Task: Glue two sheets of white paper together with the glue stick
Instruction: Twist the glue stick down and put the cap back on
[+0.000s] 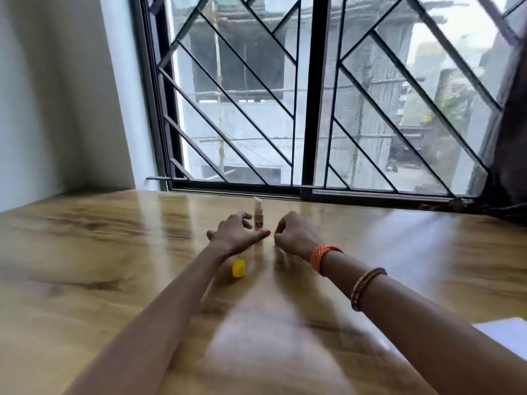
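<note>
A white glue stick (pixel 258 216) stands upright and uncapped far out on the wooden table (pixel 114 252), near the window. Its yellow cap (pixel 238 267) lies on the table closer to me, beside my left wrist. My left hand (pixel 235 233) is stretched out just left of the stick, fingers apart, its thumb crossing in front of the stick's base; blur hides whether it touches. My right hand (pixel 296 235) hovers just right of the stick, fingers curled in, nothing visible in it. A corner of white paper (pixel 504 336) shows at the lower right edge.
A barred window (pixel 308 95) runs along the table's far edge. A white wall (pixel 57 95) closes the left side and a dark curtain (pixel 510 124) hangs at the right. Orange and brown bands circle my right wrist.
</note>
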`<state>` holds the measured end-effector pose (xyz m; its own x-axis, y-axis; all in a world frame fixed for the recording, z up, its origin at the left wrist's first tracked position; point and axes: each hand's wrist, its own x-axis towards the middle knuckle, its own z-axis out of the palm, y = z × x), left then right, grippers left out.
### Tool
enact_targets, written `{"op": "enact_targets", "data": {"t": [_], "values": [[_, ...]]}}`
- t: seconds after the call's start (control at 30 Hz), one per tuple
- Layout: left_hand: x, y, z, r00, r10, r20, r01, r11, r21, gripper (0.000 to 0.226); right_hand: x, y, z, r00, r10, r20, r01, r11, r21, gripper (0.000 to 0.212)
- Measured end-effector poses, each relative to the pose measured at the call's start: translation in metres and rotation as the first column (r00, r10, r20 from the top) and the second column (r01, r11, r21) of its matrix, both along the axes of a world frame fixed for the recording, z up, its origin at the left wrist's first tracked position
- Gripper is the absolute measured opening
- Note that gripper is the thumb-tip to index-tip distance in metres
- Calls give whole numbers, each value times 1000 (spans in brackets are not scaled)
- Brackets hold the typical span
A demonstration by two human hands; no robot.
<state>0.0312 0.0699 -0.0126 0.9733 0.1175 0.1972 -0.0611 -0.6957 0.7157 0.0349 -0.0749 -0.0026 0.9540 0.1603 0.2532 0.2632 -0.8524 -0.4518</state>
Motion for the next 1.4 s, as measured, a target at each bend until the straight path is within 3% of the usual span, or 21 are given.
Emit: {"op": "enact_targets", "data": {"t": [0.17, 0.23, 0.33, 0.43, 0.57, 0.63, 0.77, 0.93, 1.2, 1.3, 1.4], "values": [[8, -10, 0, 988, -19, 152, 23, 999, -25, 21, 0, -2, 5, 995, 42, 87, -39, 999, -36, 23], [3, -14, 3, 980, 4, 197, 32, 984, -177, 10, -7, -4, 10, 982, 45, 182, -31, 997, -76, 22], [-14, -23, 12, 960, -77, 269, 206, 847, -490, 6, -25, -17, 17, 941, 35, 337, -46, 999, 27, 16], [-29, -34, 22, 943, -152, 295, 310, 716, -625, 8, -46, -38, 22, 916, 30, 401, -110, 978, 179, 11], [-41, -54, 28, 946, -309, 99, 253, 509, -823, 4, -67, -72, 23, 957, 91, 274, -208, 876, 436, 8], [-45, -62, 25, 919, -388, 70, 263, 473, -841, 5, -74, -88, 21, 961, 191, 199, -272, 784, 559, 14], [-56, -75, 16, 870, -489, 55, 322, 481, -816, 19, -81, -107, 9, 948, 276, 160, -308, 663, 682, 18], [-62, -81, 9, 839, -541, 63, 380, 497, -780, 26, -83, -108, -2, 954, 266, 140, -286, 659, 696, 19], [-66, -86, 4, 870, -494, -12, 317, 576, -754, 11, -87, -102, -12, 955, 178, 236, -293, 676, 676, 26], [-70, -88, 8, 871, -490, -42, 297, 592, -750, 10, -89, -101, -14, 937, 133, 323, -304, 768, 564, 26], [-73, -89, 10, 876, -475, -82, 267, 621, -737, 14, -91, -104, -11, 807, 182, 561, -346, 917, 200, 28]]}}
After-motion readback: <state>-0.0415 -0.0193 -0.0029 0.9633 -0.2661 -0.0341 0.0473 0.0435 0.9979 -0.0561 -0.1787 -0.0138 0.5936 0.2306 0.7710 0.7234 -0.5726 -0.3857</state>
